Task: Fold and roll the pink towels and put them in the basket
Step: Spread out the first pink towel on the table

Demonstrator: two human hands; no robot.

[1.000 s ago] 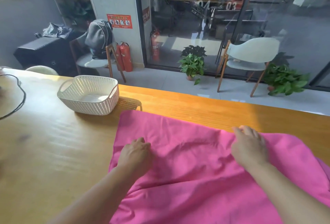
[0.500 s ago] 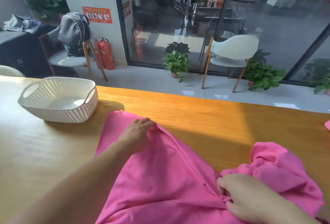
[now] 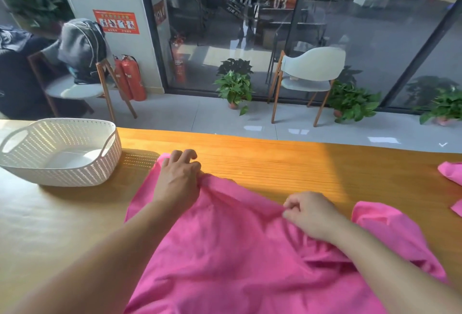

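The pink towel (image 3: pixel 232 251) lies rumpled on the wooden worktop (image 3: pixel 287 163), just right of the white basket (image 3: pixel 60 153), which holds nothing pink yet. The left hand (image 3: pixel 178 178) sits at the towel's far left corner, fingers curled and pinching the far edge there. The right hand (image 3: pixel 312 213) grips the same far edge further along, its fingers closed on a bunched fold of cloth. At the right rim of the view, bits of another pink towel (image 3: pixel 451 171) show.

This looks like the first step: getting the towel squared up for folding, with no fold made yet. The next move calls for drawing the pinched edge taut between both hands and bringing it over toward the near side, so that the corners meet evenly.

Half a second ago the right hand was low and near, clutching a heap of cloth; it has since travelled up to the far edge. The left hand has stayed at its corner. A second ago the towel lay spread flat, both hands resting on top.
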